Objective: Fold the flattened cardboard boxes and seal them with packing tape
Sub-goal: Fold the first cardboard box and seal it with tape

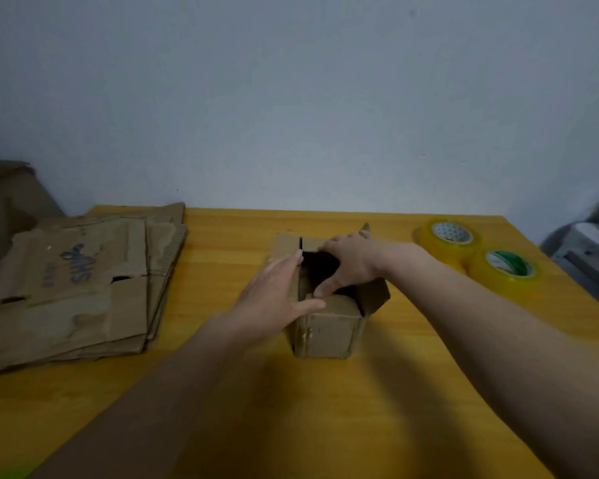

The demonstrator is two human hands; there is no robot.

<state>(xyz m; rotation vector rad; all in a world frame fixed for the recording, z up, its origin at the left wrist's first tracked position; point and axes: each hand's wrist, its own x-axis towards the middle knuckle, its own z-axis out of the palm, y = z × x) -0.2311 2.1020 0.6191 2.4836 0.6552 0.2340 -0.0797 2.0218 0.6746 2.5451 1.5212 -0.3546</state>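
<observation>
Flanking box [325,326], flattened cardboard stack [70,288] left, tape rolls [452,236] right

The box [327,326] interior is black shadow; the flattened cardboard stack [70,288] (printed lettering blurred) runs off-frame left.

A yellow wooden table [325,409] against a pale blue-grey wall [291,98]

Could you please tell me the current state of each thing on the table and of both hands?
Box: upright, top flaps not yet closed.
Flattened boxes: stacked, unfolded.
Tape rolls: lying flat, untouched.
Left hand: open, pressing the left flap.
Right hand: open, pushing flaps inward.
</observation>
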